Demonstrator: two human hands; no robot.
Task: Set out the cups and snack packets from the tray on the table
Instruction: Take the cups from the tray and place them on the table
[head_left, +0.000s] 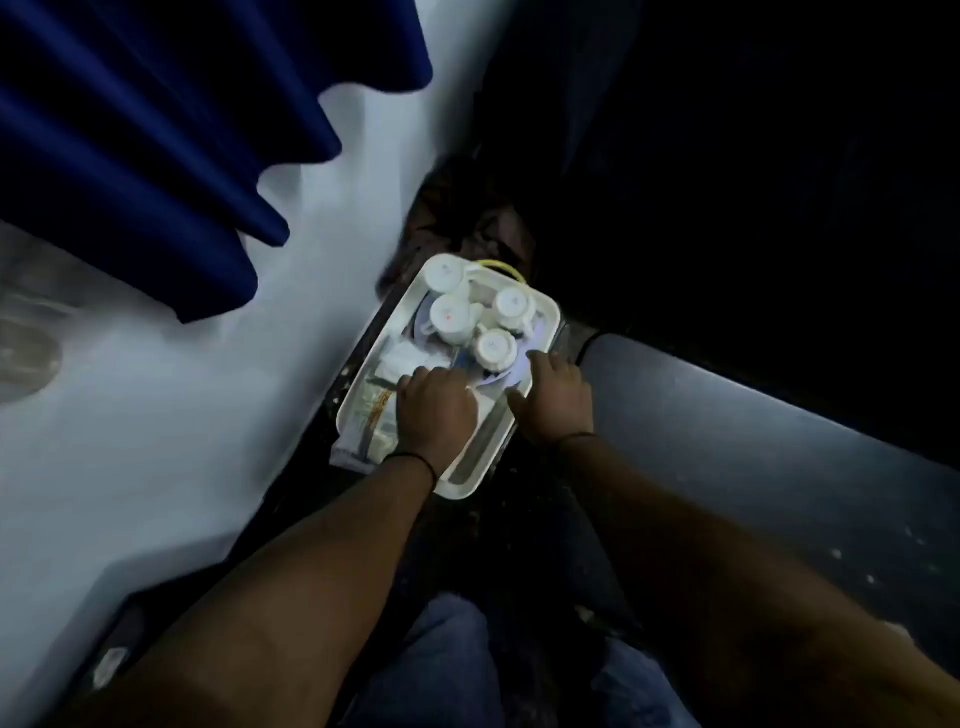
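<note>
Fingers (415, 382) of left hand (434, 410) curl down onto snack packets (374, 410) in tray (545, 312), right hand (558, 395) grips tray edge w/ thumb splayed; 4 upturned cups (470, 309) at far end, so lift level & slow.

Dim room w/ blue curtain (156, 145), white wall (218, 415); prob. a home.
</note>
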